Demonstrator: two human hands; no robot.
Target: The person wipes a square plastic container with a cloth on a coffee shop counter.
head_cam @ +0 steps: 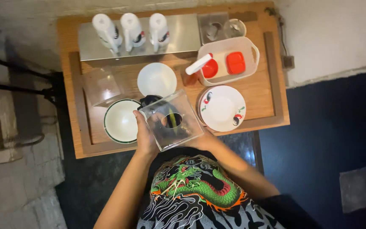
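Note:
I hold a clear plastic box [172,121] with a round hole in its face over the front of the wooden table [259,91]. My left hand [145,133] grips its left side, thumb on the face. My right hand [204,140] is mostly hidden under the box's right corner and seems to support it. Something dark and yellowish shows through the hole. A dark object [149,101] sits just behind the box.
Near the box are a green-rimmed white bowl [121,121], a plain white bowl [156,79] and stacked plates with red rooster prints [222,108]. Behind stand a clear upturned container [101,86], a basket [251,46] with red items, three white bottles [132,30] on a metal tray and glass cups [234,28].

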